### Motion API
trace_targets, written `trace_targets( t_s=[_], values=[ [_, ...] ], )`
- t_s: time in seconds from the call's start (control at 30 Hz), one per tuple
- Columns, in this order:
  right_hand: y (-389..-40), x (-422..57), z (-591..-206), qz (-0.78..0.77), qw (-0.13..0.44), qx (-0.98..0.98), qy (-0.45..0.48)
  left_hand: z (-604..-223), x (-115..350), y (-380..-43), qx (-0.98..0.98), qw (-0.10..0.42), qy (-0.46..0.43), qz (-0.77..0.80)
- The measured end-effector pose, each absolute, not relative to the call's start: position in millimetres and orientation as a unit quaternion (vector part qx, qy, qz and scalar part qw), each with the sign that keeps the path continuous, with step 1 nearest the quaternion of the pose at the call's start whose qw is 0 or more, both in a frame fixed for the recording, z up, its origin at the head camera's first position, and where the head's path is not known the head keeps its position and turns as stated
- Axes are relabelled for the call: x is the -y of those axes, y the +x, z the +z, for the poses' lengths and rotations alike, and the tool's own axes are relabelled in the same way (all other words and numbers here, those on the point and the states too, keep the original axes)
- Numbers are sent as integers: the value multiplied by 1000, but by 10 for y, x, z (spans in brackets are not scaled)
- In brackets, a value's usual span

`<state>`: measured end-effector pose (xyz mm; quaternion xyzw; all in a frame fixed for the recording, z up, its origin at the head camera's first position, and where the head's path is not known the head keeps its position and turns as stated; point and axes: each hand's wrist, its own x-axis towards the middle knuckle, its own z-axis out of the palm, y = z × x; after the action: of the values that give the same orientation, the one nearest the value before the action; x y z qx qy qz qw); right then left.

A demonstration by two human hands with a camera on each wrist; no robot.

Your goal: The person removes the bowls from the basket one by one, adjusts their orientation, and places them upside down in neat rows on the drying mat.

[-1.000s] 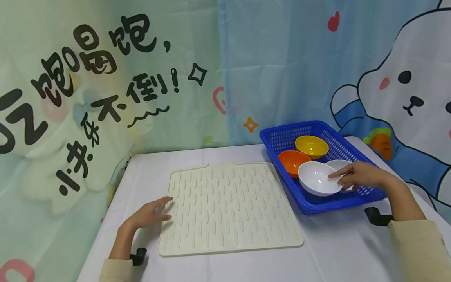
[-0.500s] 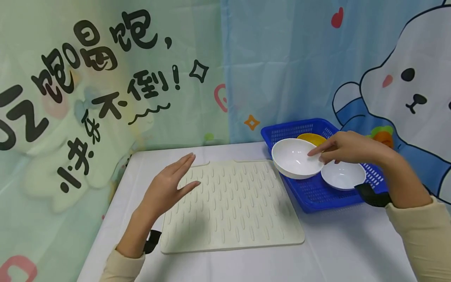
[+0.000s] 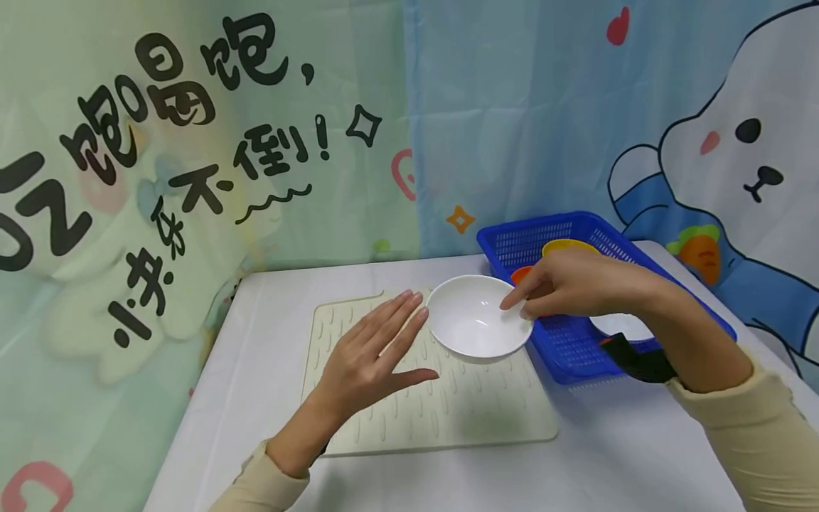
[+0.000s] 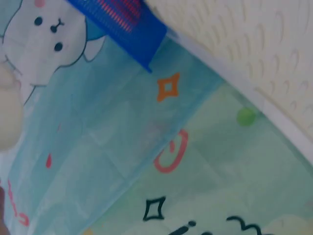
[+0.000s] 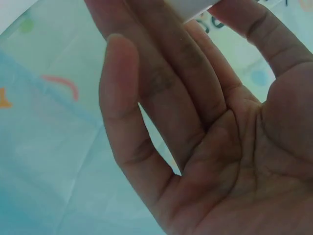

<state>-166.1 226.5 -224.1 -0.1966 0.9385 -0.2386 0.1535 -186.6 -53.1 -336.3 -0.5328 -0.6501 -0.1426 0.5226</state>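
In the head view, my right hand [image 3: 569, 288] pinches the right rim of a white bowl [image 3: 476, 320]. The bowl hangs above a cream ridged mat [image 3: 409, 419], its inside facing up and towards me. My left hand [image 3: 367, 355] is held over the mat with straight fingers and the thumb spread. Its fingertips are at the bowl's left rim; whether they touch cannot be told. The right wrist view shows the right palm [image 5: 215, 161] and a corner of the white bowl [image 5: 188, 7]. A blurred pale shape [image 4: 9, 110] stands at the left wrist view's edge.
A blue plastic basket [image 3: 672, 284] stands right of the mat. In it are a yellow bowl [image 3: 568, 244], an orange bowl [image 3: 521, 274] and another white bowl [image 3: 621, 327], partly hidden by my right arm. A white cloth [image 3: 435, 483] covers the table; printed curtains [image 3: 499, 128] hang behind.
My right hand has lifted the white bowl out of the basket and carried it left over the mat. My left hand has risen from the mat's left edge and moved right, towards the bowl.
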Motion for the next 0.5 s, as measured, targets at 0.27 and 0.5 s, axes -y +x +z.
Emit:
trace_targets(
  t_s=[0.27,0.5],
  values=[
    [-1544,-2035,-2182,-265,169,-924,-217,-3581,448,-1908,590,584,-528,-177],
    [-1484,-1961,-2176,-273,167,-918,-233,-3639,437,-1939,549,623,-524,-191]
  ],
)
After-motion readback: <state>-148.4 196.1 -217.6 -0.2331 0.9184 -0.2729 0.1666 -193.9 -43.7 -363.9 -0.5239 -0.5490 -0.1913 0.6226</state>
